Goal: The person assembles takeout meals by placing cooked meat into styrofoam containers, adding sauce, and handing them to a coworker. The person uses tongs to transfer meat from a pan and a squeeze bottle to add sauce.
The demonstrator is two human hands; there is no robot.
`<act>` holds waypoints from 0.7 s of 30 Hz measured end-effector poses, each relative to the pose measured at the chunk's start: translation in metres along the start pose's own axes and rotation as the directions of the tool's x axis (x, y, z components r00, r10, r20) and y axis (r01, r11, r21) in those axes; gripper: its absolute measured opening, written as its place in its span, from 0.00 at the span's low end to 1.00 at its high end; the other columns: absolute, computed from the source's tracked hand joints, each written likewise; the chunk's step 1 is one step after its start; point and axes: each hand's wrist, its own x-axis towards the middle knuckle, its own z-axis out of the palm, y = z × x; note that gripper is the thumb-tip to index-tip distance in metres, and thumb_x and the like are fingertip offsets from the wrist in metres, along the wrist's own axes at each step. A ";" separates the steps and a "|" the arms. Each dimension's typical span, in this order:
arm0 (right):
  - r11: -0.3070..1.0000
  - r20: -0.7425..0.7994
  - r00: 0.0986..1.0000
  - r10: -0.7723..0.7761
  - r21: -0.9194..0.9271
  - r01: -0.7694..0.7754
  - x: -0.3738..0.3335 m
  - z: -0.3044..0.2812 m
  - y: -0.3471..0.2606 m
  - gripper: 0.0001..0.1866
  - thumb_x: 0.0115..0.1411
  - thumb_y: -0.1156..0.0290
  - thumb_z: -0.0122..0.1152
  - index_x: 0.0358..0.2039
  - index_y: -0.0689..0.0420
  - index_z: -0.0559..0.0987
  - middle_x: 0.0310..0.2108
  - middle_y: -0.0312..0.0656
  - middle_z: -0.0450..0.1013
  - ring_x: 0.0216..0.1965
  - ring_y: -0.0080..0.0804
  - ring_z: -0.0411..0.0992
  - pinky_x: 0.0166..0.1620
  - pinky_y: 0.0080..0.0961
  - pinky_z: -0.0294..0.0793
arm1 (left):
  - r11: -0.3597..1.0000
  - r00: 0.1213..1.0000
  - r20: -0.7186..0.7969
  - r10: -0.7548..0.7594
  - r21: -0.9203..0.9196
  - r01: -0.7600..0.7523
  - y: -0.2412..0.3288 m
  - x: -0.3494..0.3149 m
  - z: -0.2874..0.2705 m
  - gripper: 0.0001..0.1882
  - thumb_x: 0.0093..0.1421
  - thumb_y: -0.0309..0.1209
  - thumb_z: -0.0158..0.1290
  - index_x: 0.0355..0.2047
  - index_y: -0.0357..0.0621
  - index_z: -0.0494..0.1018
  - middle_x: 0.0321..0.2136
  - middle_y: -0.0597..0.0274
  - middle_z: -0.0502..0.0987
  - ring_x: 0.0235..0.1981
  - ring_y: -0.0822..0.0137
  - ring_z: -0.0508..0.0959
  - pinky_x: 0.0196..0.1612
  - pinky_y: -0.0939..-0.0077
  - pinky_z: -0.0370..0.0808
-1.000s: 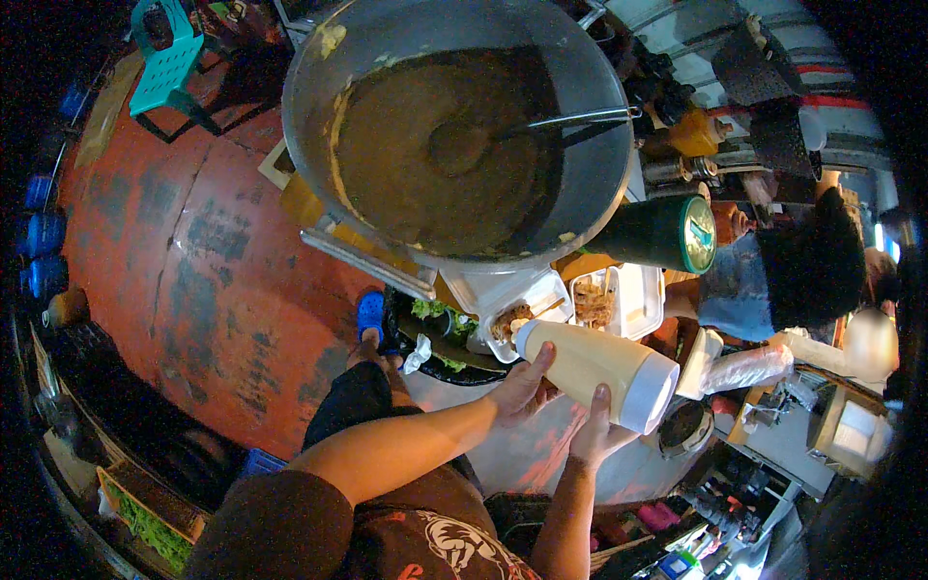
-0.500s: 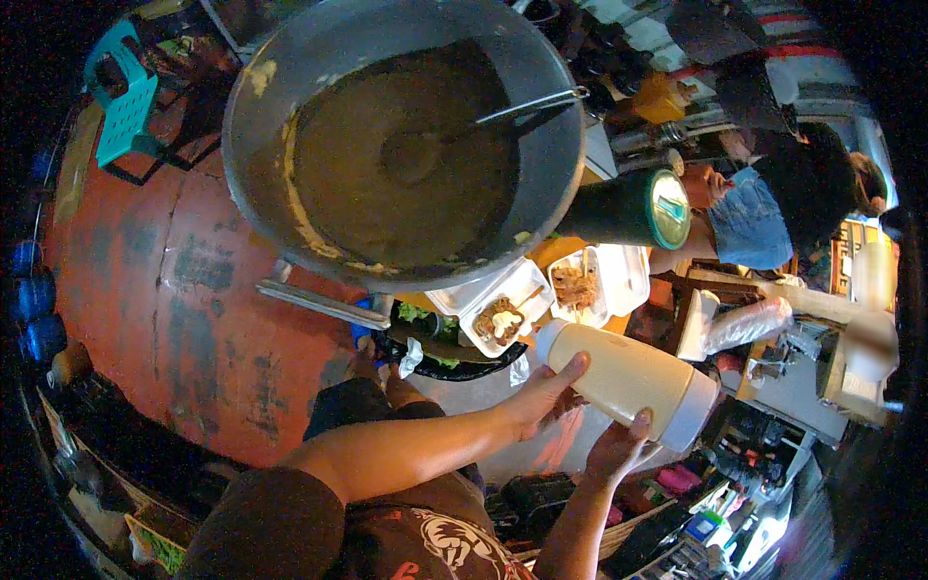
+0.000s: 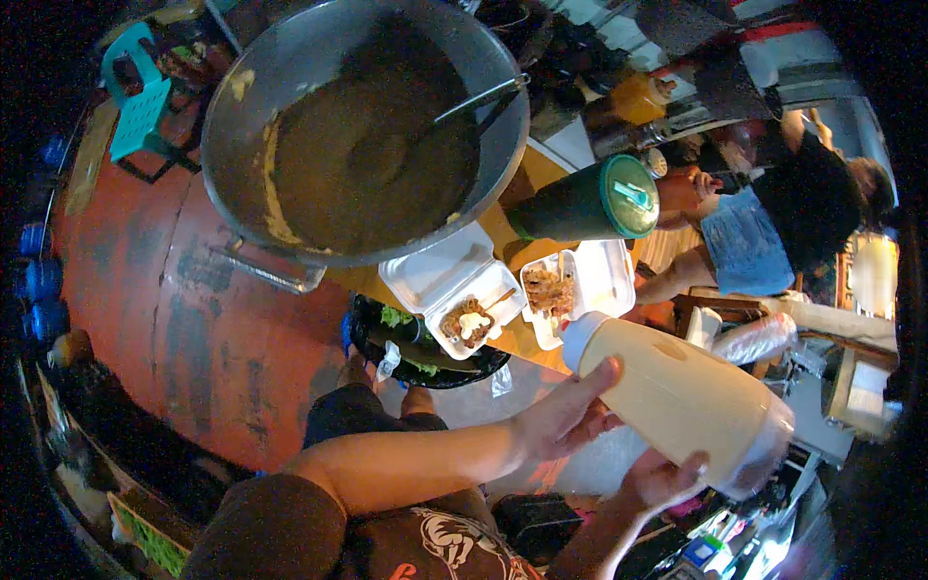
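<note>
Below the big steel pan [image 3: 319,126] of brown sauce, we note two open foam boxes [image 3: 462,295] of food on the yellow desk [image 3: 503,242]. Our left hand [image 3: 561,420] steadies the neck of a large squeeze bottle [image 3: 677,396] of pale sauce, fingers [image 3: 585,382] spread along it rather than clenched. Our right hand [image 3: 662,478] cups its base from beneath. The bottle hangs tilted, white cap toward the boxes. Judged risks: this loose hold could let it slip, and a hard squeeze could overshoot onto the desk.
</note>
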 end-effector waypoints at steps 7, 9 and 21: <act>0.983 0.154 0.975 0.162 -0.112 -0.145 -0.041 0.079 0.082 0.35 0.54 0.76 0.62 0.62 0.64 0.62 0.53 0.52 0.67 0.51 0.40 0.70 0.57 0.37 0.71 | 0.965 0.965 -0.048 0.256 0.068 -0.253 0.024 0.010 -0.121 0.43 0.63 0.68 0.36 0.63 0.45 0.60 0.57 0.59 0.71 0.59 0.64 0.70 0.61 0.65 0.69; 0.989 0.236 0.962 0.139 0.024 -0.149 -0.039 0.102 0.074 0.40 0.50 0.83 0.63 0.63 0.64 0.59 0.56 0.51 0.66 0.54 0.41 0.69 0.57 0.37 0.71 | 0.977 0.958 -0.193 0.212 0.063 -0.203 0.029 0.007 -0.123 0.42 0.63 0.67 0.38 0.63 0.45 0.61 0.55 0.61 0.73 0.56 0.66 0.72 0.58 0.69 0.71; 0.997 0.316 0.946 0.070 0.020 -0.080 -0.031 0.116 0.066 0.38 0.54 0.80 0.60 0.64 0.63 0.56 0.55 0.52 0.66 0.54 0.43 0.70 0.57 0.40 0.72 | 0.924 0.938 -0.114 0.328 -0.167 -0.344 0.012 0.023 -0.146 0.41 0.63 0.63 0.42 0.65 0.47 0.57 0.63 0.59 0.65 0.63 0.62 0.66 0.67 0.62 0.62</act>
